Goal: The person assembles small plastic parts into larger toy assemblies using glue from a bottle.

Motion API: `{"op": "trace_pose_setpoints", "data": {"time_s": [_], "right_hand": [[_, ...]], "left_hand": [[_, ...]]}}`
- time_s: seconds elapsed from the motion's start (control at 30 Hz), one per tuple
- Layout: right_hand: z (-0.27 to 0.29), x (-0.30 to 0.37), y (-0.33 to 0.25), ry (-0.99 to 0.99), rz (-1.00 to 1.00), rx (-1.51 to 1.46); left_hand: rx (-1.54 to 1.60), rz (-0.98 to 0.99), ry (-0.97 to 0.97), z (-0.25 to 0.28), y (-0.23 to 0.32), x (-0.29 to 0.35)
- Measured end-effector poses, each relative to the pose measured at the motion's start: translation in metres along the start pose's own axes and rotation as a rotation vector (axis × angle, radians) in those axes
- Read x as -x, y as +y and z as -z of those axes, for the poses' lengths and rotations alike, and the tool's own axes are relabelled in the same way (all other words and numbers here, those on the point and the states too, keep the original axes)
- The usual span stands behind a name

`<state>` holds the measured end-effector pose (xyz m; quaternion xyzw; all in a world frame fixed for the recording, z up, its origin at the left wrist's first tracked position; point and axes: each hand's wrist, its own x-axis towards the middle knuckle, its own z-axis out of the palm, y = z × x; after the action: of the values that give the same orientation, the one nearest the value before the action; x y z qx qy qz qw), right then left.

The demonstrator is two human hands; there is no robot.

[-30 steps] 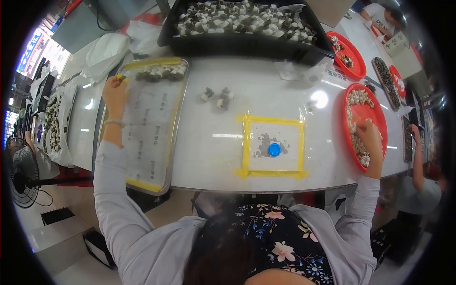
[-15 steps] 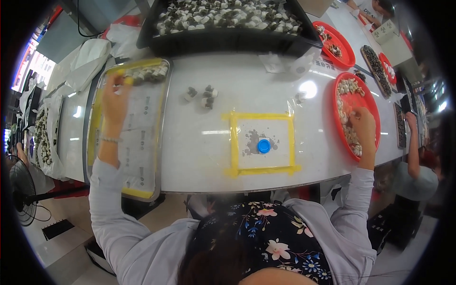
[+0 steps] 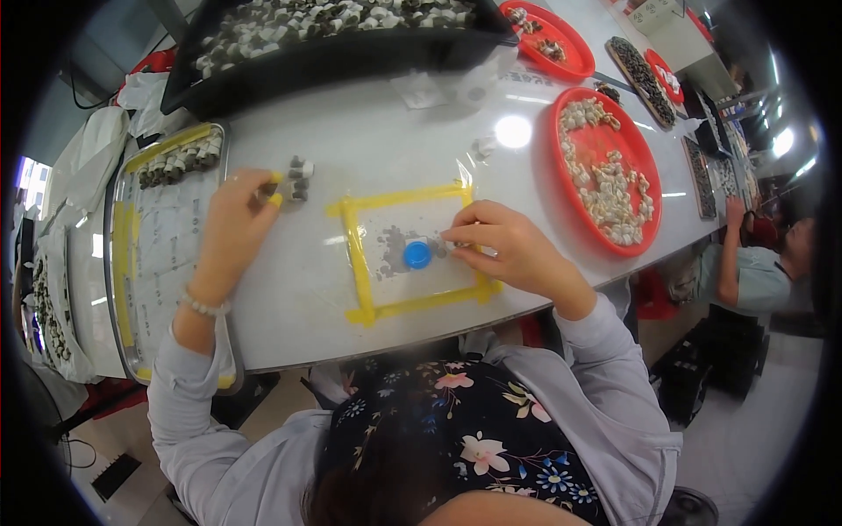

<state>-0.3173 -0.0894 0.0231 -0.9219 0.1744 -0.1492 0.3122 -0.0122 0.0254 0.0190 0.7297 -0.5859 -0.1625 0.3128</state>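
Pretty busy white surface point(image 3: 386, 131) here: a long black tray point(image 3: 333, 35) of small grey-and-white pieces at the far edge, a red plate point(image 3: 605, 167) of pale pieces off to the right, and a metal tray point(image 3: 158, 254) on the left with a row of pieces at its top. The left hand point(image 3: 232, 228) is pinched on small pieces point(image 3: 296, 175) just beside that tray. The right hand point(image 3: 504, 245) sits inside the yellow tape square point(image 3: 408, 250), fingertips closed on something tiny right beside the blue cap point(image 3: 417, 255).

What the right hand point(image 3: 509, 250) pinches beside the blue cap point(image 3: 417, 255) is too small to tell, and the black tray point(image 3: 351, 53) is cut off at the top edge.
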Motion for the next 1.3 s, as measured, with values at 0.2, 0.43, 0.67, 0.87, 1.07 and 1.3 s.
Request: {"op": "trace_pose_setpoints", "data": {"time_s": [0.2, 0.43, 0.67, 0.87, 1.07, 1.3], "right_hand": [[-0.010, -0.012, -0.007, 0.012, 0.207, 0.060], [-0.015, -0.022, -0.011, -0.082, 0.290, 0.189], [-0.015, -0.025, -0.016, -0.102, 0.227, 0.148], [-0.014, -0.019, -0.019, -0.016, 0.060, -0.033], [-0.012, -0.020, -0.018, -0.027, 0.142, 0.077], [-0.002, -0.020, -0.039, -0.044, -0.068, -0.380]], "left_hand": [[1.082, 0.356, 0.007, -0.010, 0.030, 0.056], [1.561, 0.549, -0.043, -0.044, 0.053, 0.105], [1.694, 0.516, 0.032, -0.078, 0.076, 0.104], [1.730, 0.491, 0.011, -0.092, 0.077, 0.102], [1.687, 0.492, 0.018, -0.097, 0.076, 0.102], [1.712, 0.456, 0.006, -0.101, 0.073, 0.104]]}}
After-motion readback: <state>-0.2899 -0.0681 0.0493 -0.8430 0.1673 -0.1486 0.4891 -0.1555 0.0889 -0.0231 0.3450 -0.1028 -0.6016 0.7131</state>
